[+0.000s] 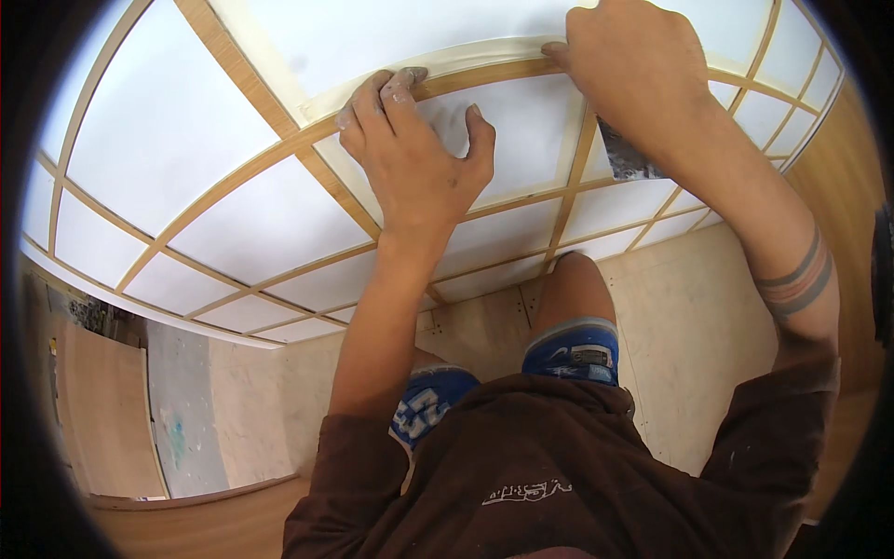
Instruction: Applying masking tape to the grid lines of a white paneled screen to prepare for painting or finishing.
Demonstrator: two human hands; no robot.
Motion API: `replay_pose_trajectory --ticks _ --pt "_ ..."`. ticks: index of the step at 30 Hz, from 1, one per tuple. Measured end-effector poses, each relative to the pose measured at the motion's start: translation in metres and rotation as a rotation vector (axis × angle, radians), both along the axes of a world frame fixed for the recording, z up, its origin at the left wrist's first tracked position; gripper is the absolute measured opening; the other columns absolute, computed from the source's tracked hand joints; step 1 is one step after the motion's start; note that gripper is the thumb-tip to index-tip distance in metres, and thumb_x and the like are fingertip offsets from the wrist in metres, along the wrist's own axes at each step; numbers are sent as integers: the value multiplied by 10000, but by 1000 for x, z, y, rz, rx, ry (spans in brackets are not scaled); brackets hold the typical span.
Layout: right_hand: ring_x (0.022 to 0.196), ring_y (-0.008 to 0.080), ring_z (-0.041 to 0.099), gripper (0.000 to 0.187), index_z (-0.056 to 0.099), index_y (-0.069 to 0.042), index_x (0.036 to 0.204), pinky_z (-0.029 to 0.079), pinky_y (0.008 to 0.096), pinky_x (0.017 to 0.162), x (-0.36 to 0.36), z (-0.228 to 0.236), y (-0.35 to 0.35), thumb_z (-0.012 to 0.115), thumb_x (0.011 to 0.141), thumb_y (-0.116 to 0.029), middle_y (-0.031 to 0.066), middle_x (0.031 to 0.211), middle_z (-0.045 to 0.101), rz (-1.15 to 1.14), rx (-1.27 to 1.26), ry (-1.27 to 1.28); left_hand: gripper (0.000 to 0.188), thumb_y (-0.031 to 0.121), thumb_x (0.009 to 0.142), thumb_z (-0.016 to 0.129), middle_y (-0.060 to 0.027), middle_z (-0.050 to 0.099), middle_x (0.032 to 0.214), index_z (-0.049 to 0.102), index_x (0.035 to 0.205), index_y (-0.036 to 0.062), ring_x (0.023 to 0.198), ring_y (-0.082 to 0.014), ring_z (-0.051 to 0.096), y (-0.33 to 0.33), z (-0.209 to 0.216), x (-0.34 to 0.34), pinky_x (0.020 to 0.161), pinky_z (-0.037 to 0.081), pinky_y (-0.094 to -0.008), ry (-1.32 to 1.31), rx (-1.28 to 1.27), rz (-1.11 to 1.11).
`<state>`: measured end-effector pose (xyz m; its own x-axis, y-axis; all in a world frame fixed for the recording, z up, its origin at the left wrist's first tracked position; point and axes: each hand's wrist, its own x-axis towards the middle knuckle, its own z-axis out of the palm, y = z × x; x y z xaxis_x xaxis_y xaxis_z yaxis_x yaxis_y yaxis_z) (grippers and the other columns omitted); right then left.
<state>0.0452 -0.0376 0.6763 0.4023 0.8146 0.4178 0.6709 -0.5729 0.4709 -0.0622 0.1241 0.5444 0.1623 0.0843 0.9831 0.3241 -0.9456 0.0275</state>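
A pale strip of masking tape (466, 58) runs along a wooden bar (484, 74) of a white panel with a wood grid (177, 112). My left hand (410, 158) is open, thumb apart, its curled fingertips resting on the tape and bar; grey smears mark the fingers. Farther right along the same strip, my right hand (638, 65) is closed, its thumb against the tape's end; the other fingers are mostly hidden. Below that hand, partly behind my forearm, shows a dark grey, smeared flat piece (626, 154) whose kind I cannot make out.
More taped edges (261, 56) border the neighbouring white panes. Below the panel lies a pale plywood floor (689, 307), where my knees are. A wooden board (102, 401) stands at the lower left beside a grey paint-stained strip (186, 401). Brown wood (838, 205) rises on the right.
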Motion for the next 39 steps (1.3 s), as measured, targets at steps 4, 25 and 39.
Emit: replay_pose_trajectory --ticks 4,25,39 --pt "761 296 759 399 788 -45 855 589 436 678 -30 9 -21 647 1044 -367 133 788 755 -77 25 -13 609 202 773 829 -237 569 1266 597 1275 -54 1206 -413 491 1 1 -5 1024 385 -550 8 19 -16" --pt "809 267 781 94 791 -63 893 606 396 687 -5 9 -7 760 862 -147 134 829 776 5 -85 -22 576 228 756 820 -268 516 1265 677 1293 75 1159 -427 463 -4 1 -4 981 388 -563 51 -10 -16" --pt "820 254 781 110 784 -52 902 609 387 704 -6 7 -4 806 821 -124 136 835 777 -22 -83 -1 558 235 757 838 -244 538 1214 677 1256 44 1153 -382 482 -14 6 3 999 356 -528 33 21 14"
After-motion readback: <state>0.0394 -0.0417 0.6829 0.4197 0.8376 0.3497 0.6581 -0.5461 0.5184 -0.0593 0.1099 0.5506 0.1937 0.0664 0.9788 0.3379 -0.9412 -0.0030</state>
